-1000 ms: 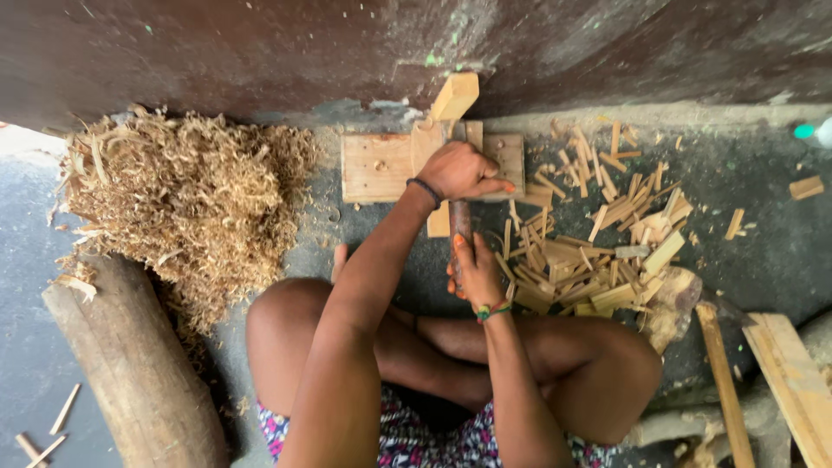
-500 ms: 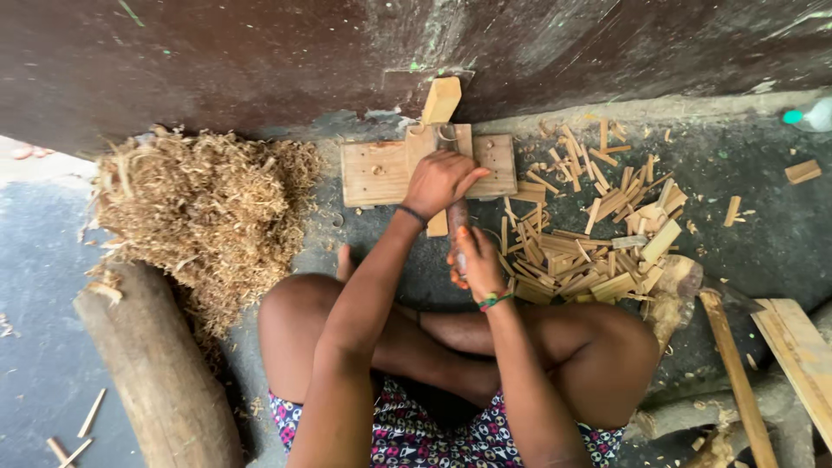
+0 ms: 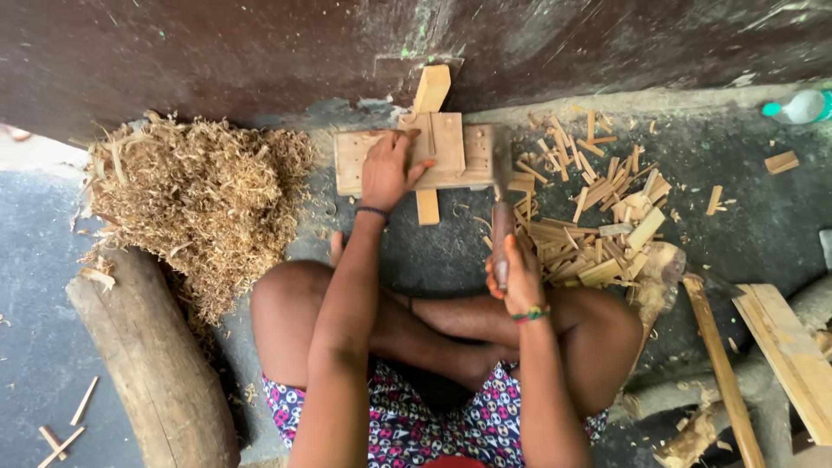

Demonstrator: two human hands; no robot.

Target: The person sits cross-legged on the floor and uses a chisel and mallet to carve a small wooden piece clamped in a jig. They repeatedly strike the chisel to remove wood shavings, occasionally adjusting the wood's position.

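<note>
I sit cross-legged on the ground before a dark wall. My left hand (image 3: 387,169) presses flat on a pale wooden block (image 3: 459,156) made of crossed boards, with a narrow strip (image 3: 431,89) leaning up against the wall. My right hand (image 3: 518,277) grips the brown wooden handle of a tool (image 3: 502,230) whose thin blade reaches up to the right end of the block. A dark band circles my left wrist, a green one my right.
A heap of wood shavings (image 3: 195,195) lies at left, a thick log (image 3: 152,364) below it. Several split wood sticks (image 3: 598,225) are piled at right. Planks (image 3: 784,347) and an axe-like handle (image 3: 719,373) lie lower right. A plastic bottle (image 3: 797,107) rests far right.
My left hand moved from the block's middle to its left part and now lies flat. My right hand drew back with the tool, which now stands apart to the right.
</note>
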